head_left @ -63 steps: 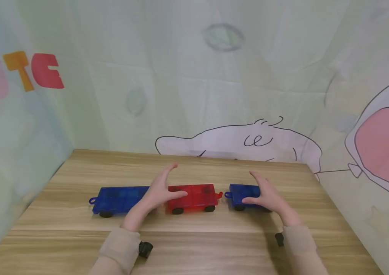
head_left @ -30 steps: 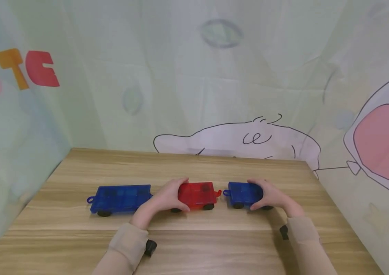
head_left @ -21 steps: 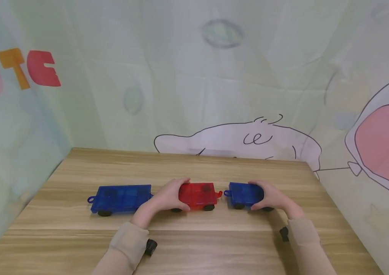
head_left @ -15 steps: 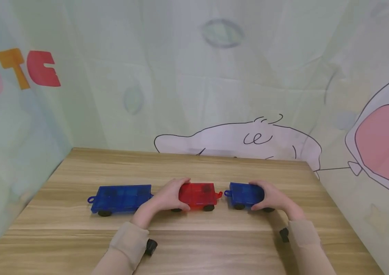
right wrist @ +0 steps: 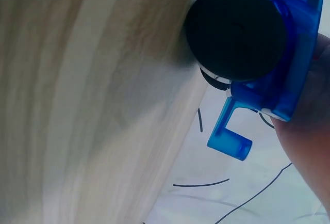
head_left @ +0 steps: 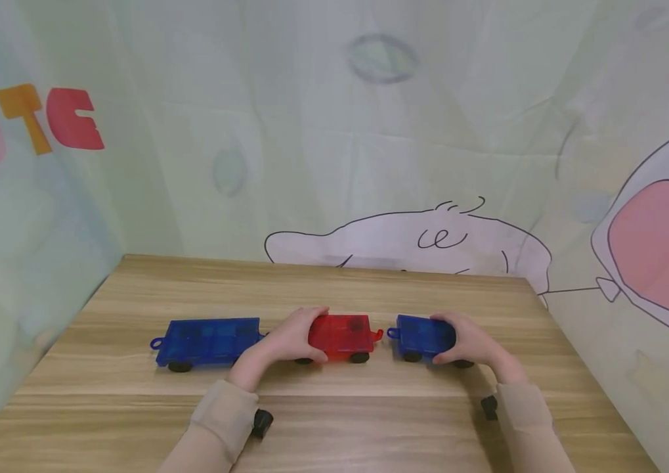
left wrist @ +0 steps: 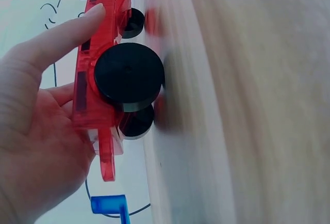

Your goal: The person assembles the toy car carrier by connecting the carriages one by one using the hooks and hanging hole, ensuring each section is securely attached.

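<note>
Three see-through toy train cars with black wheels stand in a row on the wooden table. My left hand [head_left: 293,338] grips the red train car [head_left: 343,337] at its left end, thumb on the near side and a finger at the far edge. To the right, my right hand [head_left: 473,338] holds the smaller blue train car [head_left: 421,334] by its right end. A small gap parts the red hook [head_left: 378,335] from the blue loop [head_left: 392,333]. In the right wrist view, a blue hook [right wrist: 232,144] juts from the held car's end.
The longer blue train car [head_left: 210,341] stands untouched left of my left hand. Its right hook [left wrist: 109,204] appears just beyond the red car's end in the left wrist view. A printed curtain [head_left: 334,164] borders the wooden table [head_left: 346,420] behind and at the sides.
Both hands were spread above the cars earlier; they have come down and taken hold of the red and the smaller blue car. Lately the smaller blue car has shifted very slightly right.
</note>
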Motion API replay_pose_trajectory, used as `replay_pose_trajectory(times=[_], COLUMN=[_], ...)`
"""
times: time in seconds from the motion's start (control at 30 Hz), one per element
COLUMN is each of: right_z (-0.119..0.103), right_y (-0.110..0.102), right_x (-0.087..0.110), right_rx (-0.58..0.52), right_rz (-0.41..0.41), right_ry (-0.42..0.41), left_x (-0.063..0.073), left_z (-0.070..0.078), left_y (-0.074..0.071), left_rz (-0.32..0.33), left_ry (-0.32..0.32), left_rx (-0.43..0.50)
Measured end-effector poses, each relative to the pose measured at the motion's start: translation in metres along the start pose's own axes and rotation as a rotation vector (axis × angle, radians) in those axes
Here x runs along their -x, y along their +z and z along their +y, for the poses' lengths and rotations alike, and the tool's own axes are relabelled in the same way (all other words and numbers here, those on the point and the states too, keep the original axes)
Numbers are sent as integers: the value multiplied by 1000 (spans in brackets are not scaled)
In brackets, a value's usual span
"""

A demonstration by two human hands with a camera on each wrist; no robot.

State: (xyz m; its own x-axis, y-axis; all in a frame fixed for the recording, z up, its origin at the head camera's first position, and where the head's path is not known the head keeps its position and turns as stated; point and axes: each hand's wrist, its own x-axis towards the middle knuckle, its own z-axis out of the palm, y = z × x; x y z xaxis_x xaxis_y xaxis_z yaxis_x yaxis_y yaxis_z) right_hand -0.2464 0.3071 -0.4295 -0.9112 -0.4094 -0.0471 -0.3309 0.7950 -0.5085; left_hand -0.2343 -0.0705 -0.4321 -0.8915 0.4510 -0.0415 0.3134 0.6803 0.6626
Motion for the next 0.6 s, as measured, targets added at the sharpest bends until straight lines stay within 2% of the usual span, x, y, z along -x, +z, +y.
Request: replay_pose_trajectory(times=[0.6], right_z=[3], right_y=[2], right_x=[8], right_rx=[-3], right_rz=[63], right_ry=[-40], left_x=[-4], left_z=[5], left_y=[1], left_rz=[-12], left_ry=[-28], left_rx=[-2])
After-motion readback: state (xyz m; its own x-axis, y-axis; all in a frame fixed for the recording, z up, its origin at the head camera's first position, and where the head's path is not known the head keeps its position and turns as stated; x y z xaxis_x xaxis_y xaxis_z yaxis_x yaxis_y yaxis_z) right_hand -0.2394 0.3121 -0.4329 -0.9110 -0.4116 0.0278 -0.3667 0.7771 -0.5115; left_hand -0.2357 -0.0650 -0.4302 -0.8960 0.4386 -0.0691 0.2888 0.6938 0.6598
